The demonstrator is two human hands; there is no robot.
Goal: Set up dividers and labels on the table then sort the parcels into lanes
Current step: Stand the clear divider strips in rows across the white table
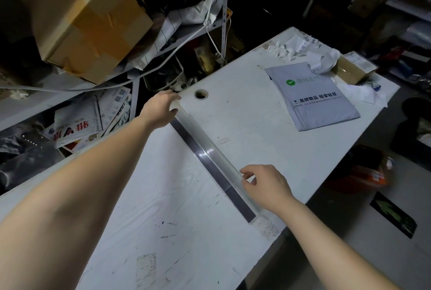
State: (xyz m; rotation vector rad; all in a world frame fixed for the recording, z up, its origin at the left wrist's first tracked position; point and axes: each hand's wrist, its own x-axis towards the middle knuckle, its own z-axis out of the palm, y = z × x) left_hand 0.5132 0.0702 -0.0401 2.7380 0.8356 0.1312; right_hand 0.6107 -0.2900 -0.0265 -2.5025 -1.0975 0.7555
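On table [256,124], clear divider [208,145] — left hand [161,109] seemingly grips far end, right hand [265,184] pinches

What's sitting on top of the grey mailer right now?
Only crumpled white paper, over the far corner of the grey mailer; that corner is hidden, the rest lies bare.

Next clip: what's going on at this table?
A person is setting a long clear divider across the white table. The left hand grips its far end beside the cable hole; the right hand pinches its top edge towards the near end. To the divider's right a grey mailer lies flat, with a brown taped parcel and crumpled paper beyond it.
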